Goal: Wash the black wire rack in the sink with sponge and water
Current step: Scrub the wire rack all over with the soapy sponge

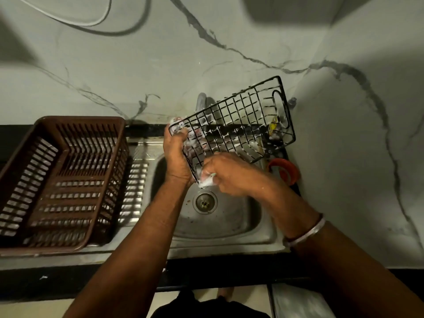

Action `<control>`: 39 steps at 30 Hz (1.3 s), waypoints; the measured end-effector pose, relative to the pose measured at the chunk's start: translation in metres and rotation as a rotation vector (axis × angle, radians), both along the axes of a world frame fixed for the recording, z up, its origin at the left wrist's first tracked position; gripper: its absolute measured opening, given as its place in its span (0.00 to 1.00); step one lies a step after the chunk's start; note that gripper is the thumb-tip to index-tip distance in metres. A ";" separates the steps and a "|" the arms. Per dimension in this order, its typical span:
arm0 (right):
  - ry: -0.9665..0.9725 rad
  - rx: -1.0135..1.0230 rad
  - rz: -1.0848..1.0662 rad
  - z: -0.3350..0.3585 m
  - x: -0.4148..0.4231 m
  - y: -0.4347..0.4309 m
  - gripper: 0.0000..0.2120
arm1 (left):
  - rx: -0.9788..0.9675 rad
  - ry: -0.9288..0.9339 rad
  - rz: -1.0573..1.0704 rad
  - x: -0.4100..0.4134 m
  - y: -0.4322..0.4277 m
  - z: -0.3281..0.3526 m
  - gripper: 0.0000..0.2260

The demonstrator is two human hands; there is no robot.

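View from above the sink [218, 228], a stainless steel basin set into a black table [91, 281] against a pale marble-veined wall. The black wire rack [231, 127], a rectangular grid with a raised rim, is held tilted above the basin: its near left corner sits low between the hands, and its far right end rises toward the corner of the wall. White foam clings to many of its wires. The left hand [176, 157] grips the rack's left edge, its fingers curled round the rim. The right hand [229, 175] is closed round a small foam-covered pad [207, 181], blurred but probably the sponge, which is pressed against the rack's lowest corner. A silver bangle [305, 230] circles the right wrist. The round metal drain [205, 202] lies directly below the hands. A grey tap [201, 101] stands behind the rack. On the ribbed draining board to the left rests a brown slotted plastic basket [80, 119]. An orange-red round object [284, 171] lies at the sink's right edge, below the rack's raised end.
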State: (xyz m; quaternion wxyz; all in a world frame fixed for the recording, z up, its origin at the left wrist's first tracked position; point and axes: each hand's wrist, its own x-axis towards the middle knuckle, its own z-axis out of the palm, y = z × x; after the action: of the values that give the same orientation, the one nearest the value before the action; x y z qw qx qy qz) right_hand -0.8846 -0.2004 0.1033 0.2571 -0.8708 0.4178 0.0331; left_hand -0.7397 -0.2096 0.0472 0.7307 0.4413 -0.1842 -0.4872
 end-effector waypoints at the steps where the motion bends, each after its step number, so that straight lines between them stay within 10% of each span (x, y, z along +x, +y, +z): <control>1: 0.016 -0.021 0.013 0.001 0.001 0.000 0.21 | 0.001 0.006 0.001 0.001 -0.001 -0.004 0.28; 9: -0.064 0.051 -0.084 -0.001 0.002 -0.020 0.12 | 0.033 -0.038 -0.096 -0.009 0.003 -0.005 0.33; 13: -0.115 -0.168 -0.106 -0.014 0.015 -0.010 0.04 | -0.014 -0.126 -0.085 -0.012 0.001 0.001 0.17; 24: -0.065 0.214 0.019 0.004 -0.011 -0.019 0.13 | 0.019 -0.168 -0.081 -0.001 -0.001 -0.001 0.22; 34: -0.094 -0.001 0.044 -0.020 -0.013 -0.018 0.16 | 0.042 -0.243 -0.038 0.004 -0.009 0.004 0.17; 39: -0.172 -0.152 0.030 -0.029 -0.031 -0.018 0.15 | 0.038 -0.231 -0.020 0.008 -0.010 0.007 0.32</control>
State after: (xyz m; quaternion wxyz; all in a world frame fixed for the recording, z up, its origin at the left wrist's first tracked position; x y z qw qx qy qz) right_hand -0.9155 -0.2181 0.0738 0.2249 -0.8936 0.3821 -0.0696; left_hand -0.7315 -0.2195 0.0538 0.6912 0.5066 -0.2621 -0.4437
